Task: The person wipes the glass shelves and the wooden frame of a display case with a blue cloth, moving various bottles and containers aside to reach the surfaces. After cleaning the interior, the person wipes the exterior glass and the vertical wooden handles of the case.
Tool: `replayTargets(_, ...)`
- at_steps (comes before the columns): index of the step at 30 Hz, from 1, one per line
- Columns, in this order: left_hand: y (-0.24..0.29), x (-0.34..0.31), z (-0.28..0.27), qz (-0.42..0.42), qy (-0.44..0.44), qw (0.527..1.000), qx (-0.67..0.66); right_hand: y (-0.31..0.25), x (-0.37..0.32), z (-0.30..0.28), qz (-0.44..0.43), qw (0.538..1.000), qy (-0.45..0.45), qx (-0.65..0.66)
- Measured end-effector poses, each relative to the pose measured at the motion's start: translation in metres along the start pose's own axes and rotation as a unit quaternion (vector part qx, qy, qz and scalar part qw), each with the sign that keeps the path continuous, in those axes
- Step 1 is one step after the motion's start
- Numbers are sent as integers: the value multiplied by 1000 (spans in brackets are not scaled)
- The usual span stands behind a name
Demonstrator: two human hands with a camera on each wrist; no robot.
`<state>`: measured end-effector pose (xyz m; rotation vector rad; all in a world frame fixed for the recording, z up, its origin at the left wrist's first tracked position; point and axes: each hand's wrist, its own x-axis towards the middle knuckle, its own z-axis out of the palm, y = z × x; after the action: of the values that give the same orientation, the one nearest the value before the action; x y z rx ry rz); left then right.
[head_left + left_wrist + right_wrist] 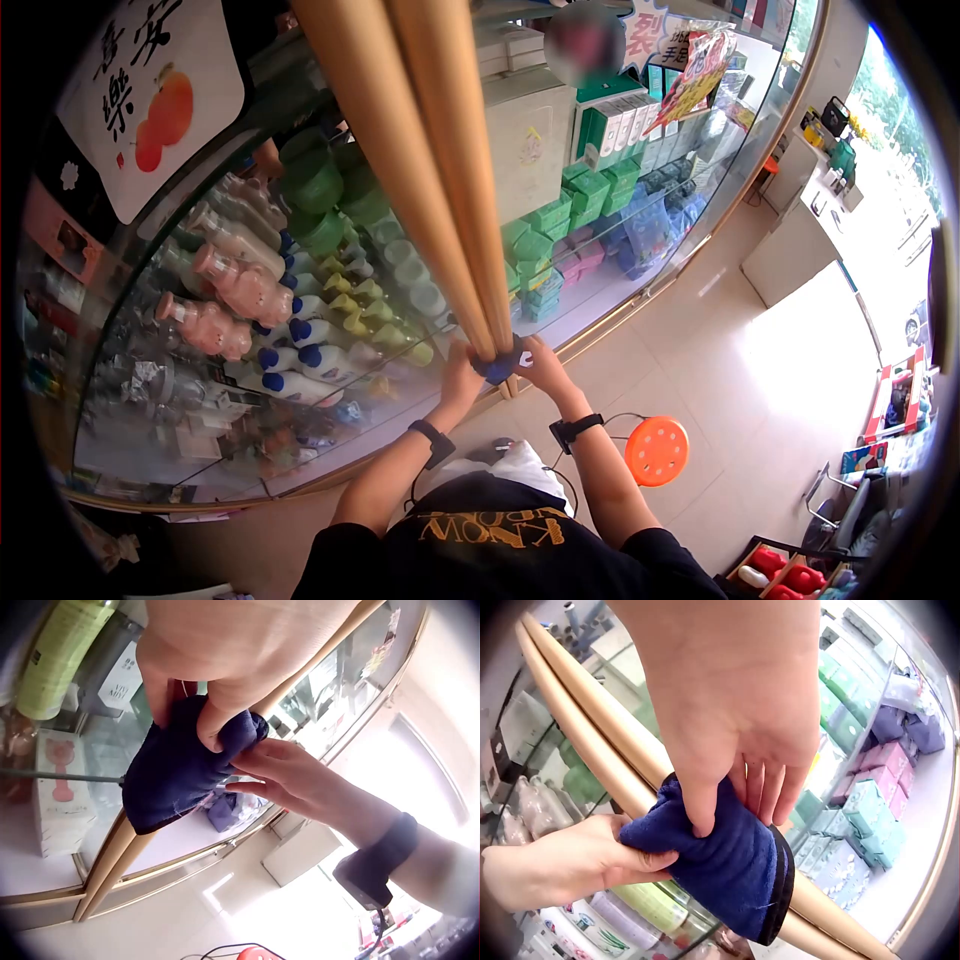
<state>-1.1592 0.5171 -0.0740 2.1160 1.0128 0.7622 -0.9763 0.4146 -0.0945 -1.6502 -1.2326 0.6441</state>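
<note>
A dark blue cloth (497,362) with a black edge is wrapped around two gold-coloured metal posts (592,712) of the glass display case. My left hand (462,378) pinches one side of the cloth, thumb and fingers bent on it. From the other side my right hand (543,366) grips the same cloth (735,862); in the right wrist view its thumb presses on the front and its other fingers reach behind. Close up in the left wrist view, the left hand (225,652) has fingers on the cloth (176,765). Parts of the posts lie hidden under it.
Glass shelves hold pink bottles (245,285), white bottles with blue caps, green boxes (590,188) and wrapped packs. An orange stool (657,451) stands on the tiled floor to the right. Farther right are a white counter (795,245) and a crate with red items (800,578).
</note>
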Motion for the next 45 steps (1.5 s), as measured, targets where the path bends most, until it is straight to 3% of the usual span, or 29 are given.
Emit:
replayTargets(5, -11, -7, 18, -2, 1, 1000, 21, 39, -2, 19, 52, 998, -15, 11)
replayTargets(13, -12, -10, 20, -7, -10, 1000, 12, 52, -1, 23, 18, 1000, -14, -11)
replayTargets(16, -16, -5, 12, 8, -4, 1000, 3, 20, -1, 8, 19, 1000, -15, 6)
replayTargets(18, -6, -1, -8, -10, -49, 998, -40, -12, 1, -10, 8, 1000, -12, 10)
replayTargets(22, 60, 10, -59, 60, 9, 991, -120, -83, 17, -49, -84, 996, 1, 27)
replayTargets(27, 89, 13, -83, 9, 36, 972, -233, -154, 24, -73, -164, 982, 82, 50)
replayTargets(29, 94, 10, -79, -39, 73, 932, -354, -154, 22, -70, -167, 982, 81, 36)
replayTargets(33, 85, 8, -68, -27, 97, 924, -369, -147, 18, -63, -149, 983, 94, 51)
replayTargets(38, 26, 9, -43, 8, 33, 976, -217, -116, 11, -50, -120, 989, 75, 39)
replayTargets(42, 25, 4, -34, 0, 10, 991, -134, -65, 8, -32, -60, 998, 26, 19)
replayTargets(45, -23, -1, -4, 12, -38, 997, -60, -21, 5, -14, -9, 1000, -5, -4)
